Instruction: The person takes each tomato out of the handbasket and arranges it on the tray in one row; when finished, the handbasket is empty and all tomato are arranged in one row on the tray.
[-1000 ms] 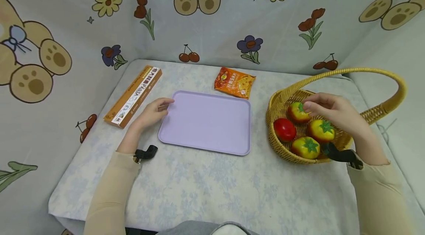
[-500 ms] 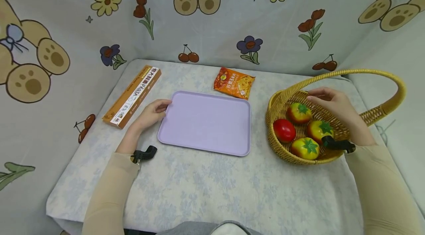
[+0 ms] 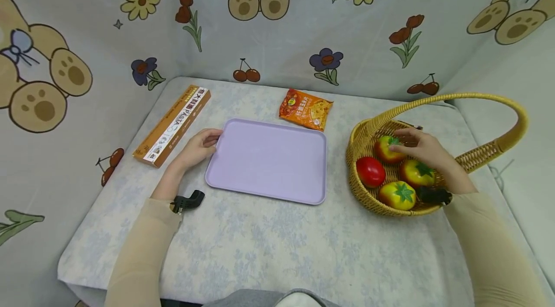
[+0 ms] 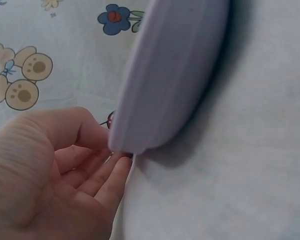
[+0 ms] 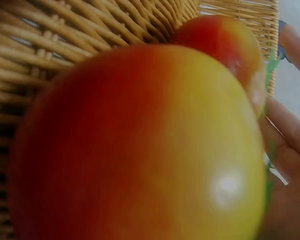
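My left hand [image 3: 198, 147] is at the left edge of a lilac tray [image 3: 268, 160]. In the left wrist view its thumb and fingertips pinch the tray's rim [image 4: 121, 132] at one corner. My right hand [image 3: 422, 149] reaches into a wicker basket [image 3: 353, 172]. Thumb and fingers hover over the rearmost red-and-yellow tomato [image 3: 384, 149] and partly hide it; a firm grip is not visible. Around it lie a smooth red fruit [image 3: 370, 172] and two more tomatoes, one in front [image 3: 396, 194] and one to the right [image 3: 414, 175]. A tomato [image 5: 140, 145] fills much of the right wrist view.
The basket's tall handle [image 3: 477, 96] arches up behind my right hand. An orange snack bag [image 3: 305, 109] lies behind the tray, and a long pasta box [image 3: 172, 126] lies at the back left. A patterned curtain [image 3: 277, 46] hangs behind the table.
First my right hand shifted back and right from the rear tomato, then it came lower and left over it. My left hand stays at the tray's edge.
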A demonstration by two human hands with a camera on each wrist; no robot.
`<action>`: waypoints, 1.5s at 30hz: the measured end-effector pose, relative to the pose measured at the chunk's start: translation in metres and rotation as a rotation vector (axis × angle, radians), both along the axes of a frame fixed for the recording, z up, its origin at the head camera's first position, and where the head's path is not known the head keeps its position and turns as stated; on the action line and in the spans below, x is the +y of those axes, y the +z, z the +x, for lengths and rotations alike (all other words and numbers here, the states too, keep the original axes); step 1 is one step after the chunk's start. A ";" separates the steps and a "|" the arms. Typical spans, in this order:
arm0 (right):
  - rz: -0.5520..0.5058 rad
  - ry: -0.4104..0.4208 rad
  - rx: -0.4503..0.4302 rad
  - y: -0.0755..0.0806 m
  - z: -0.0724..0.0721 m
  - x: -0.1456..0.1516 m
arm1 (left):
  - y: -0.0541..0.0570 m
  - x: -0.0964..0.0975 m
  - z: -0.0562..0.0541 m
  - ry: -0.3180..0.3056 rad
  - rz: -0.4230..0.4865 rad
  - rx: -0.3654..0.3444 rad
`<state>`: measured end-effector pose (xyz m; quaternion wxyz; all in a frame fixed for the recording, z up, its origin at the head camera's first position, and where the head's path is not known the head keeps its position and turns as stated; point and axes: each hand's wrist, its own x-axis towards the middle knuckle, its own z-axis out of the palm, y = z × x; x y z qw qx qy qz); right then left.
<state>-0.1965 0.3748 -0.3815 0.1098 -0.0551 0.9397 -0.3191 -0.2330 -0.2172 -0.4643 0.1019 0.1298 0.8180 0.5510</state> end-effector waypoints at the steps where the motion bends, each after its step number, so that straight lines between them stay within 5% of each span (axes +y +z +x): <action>1: 0.003 0.010 0.001 -0.002 0.000 0.000 | 0.000 0.000 0.000 -0.001 0.007 0.001; 24: 0.112 0.098 0.006 -0.007 0.001 -0.004 | -0.002 -0.001 0.000 -0.014 0.076 -0.025; 38: 0.138 0.024 0.015 0.043 0.032 -0.004 | -0.003 -0.004 0.003 -0.006 0.079 -0.039; 45: 0.122 -0.010 0.092 0.068 0.057 -0.003 | 0.003 -0.004 0.003 -0.028 0.098 -0.051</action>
